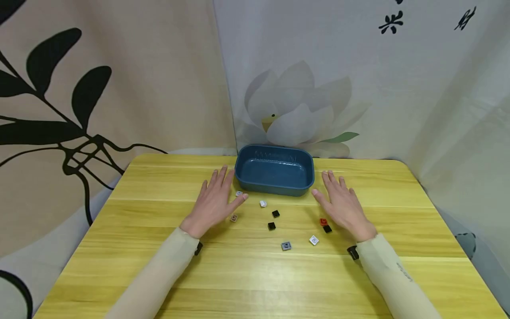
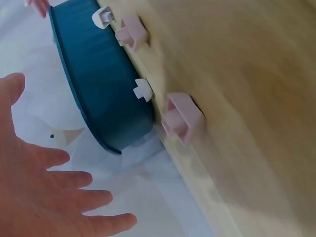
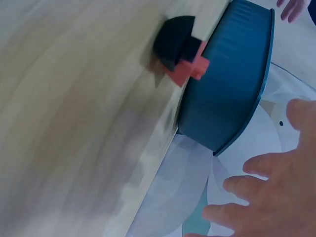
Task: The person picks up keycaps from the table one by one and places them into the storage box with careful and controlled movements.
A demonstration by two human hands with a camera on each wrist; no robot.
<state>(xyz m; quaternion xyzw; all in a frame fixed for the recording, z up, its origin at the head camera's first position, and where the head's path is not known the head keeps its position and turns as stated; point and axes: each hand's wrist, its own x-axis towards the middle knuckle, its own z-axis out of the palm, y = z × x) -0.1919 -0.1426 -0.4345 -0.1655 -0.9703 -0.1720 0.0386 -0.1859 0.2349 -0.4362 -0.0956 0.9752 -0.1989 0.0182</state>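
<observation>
My left hand [image 1: 212, 201] is spread above the table left of a blue rectangular basin [image 1: 275, 188], holding nothing. Near its thumb are a pinkish keycap [image 1: 233, 218] and a pale keycap [image 1: 239, 193]. On the basin's right side my right hand [image 1: 341, 206] spreads its fingers too, its palm free of any object. A red keycap [image 1: 323, 221] and a black keycap [image 1: 327, 229] sit close together beside that hand. In the right wrist view the black keycap [image 3: 174, 42] overlaps the red one. The left wrist view shows pink keycaps [image 2: 182, 118] with their hollow undersides visible.
Between the hands are scattered a white keycap [image 1: 263, 204], two black keycaps [image 1: 276, 213], a grey keycap [image 1: 286, 246] and another white keycap [image 1: 314, 240]. The wooden table [image 1: 239, 283] has its far edge against a printed curtain [image 1: 167, 79], just behind the basin.
</observation>
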